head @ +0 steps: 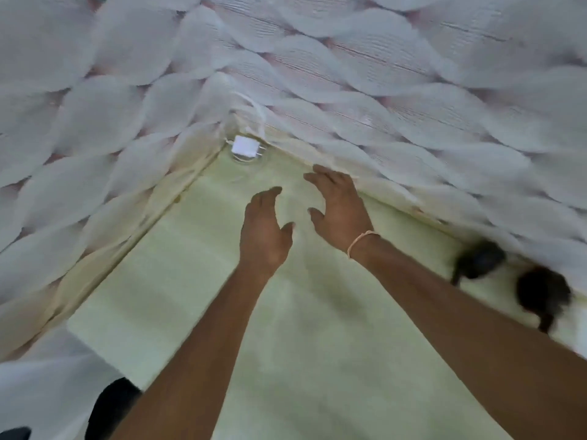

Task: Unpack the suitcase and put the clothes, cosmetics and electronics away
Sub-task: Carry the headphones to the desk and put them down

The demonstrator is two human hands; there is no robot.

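A charger [244, 146] lies in the shelf [178, 281] corner, ahead of both hands [338, 206]; two blurred objects [479, 260] lie to their right.
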